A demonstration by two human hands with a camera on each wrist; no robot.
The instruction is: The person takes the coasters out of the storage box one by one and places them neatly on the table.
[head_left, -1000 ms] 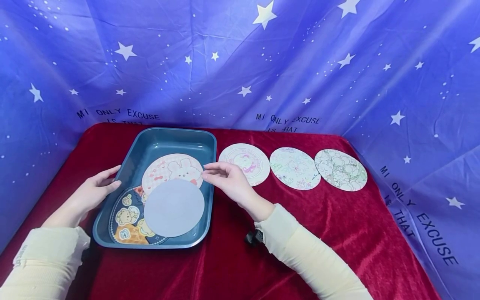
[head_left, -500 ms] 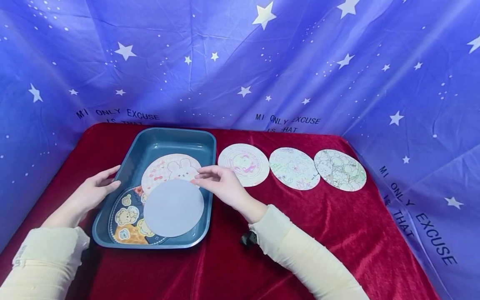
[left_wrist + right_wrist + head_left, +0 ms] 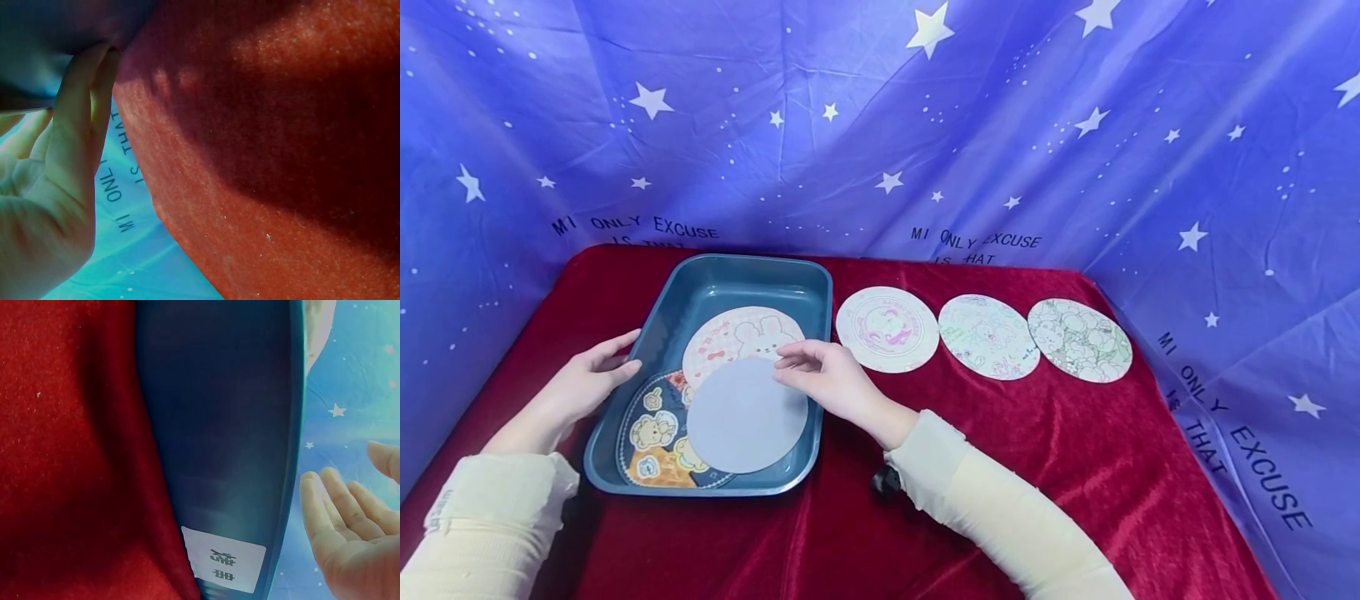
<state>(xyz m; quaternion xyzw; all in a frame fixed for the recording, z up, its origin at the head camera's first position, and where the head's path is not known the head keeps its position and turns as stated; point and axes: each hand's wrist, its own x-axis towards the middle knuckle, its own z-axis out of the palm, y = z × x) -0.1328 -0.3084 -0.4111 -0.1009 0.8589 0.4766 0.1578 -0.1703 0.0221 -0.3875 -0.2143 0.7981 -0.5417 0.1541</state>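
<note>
A dark teal baking tray (image 3: pixel 760 271) stands on the left of the table. My left hand (image 3: pixel 580 387) holds its left side, thumb at the rim; in the left wrist view the fingers (image 3: pixel 78 112) lie against the outer wall. Inside the tray, a plain grey disc (image 3: pixel 748 417) overlaps a pink rabbit-print round mat (image 3: pixel 715 342) and a dark round mat with bear pictures (image 3: pixel 655 429). My right hand (image 3: pixel 831 375) reaches over the tray's right rim, fingertips over the grey disc's upper edge. In the right wrist view, that hand's fingers are apart with nothing between them.
To the right of the tray, a pink-print round mat (image 3: pixel 887 329), a pastel-print one (image 3: pixel 990 337) and a green floral one (image 3: pixel 1080 340) lie in a row on the red velvet cloth (image 3: pixel 1000 458). A starry blue curtain (image 3: pixel 850 125) rises behind. The tray's side bears a white label (image 3: pixel 224 559).
My right hand has moved left and slightly nearer to me, from the tray's right rim to above the grey disc's edge. The left hand and the mats have stayed put.
</note>
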